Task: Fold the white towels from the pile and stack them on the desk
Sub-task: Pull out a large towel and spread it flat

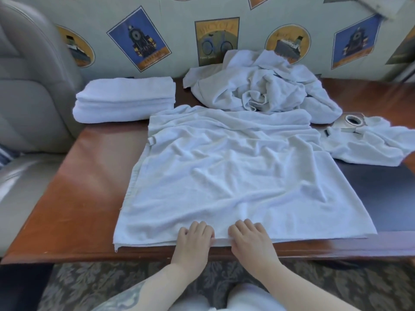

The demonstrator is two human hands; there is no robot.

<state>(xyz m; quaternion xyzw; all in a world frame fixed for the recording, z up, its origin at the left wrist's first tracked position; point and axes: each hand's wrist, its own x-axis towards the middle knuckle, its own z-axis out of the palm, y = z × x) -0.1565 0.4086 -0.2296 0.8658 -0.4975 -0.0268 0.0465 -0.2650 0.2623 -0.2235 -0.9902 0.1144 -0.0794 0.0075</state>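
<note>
1. Hands meet at the near edge of the brown wooden desk: left hand and right hand, fingers curled, pinch the hem of the spread white terry towel.
2. Behind it lie the crumpled white towel pile and, far left, the folded white towel stack.
3. A small metal-ringed object at right is partly covered by another loose white towel; what it is cannot be told.
</note>
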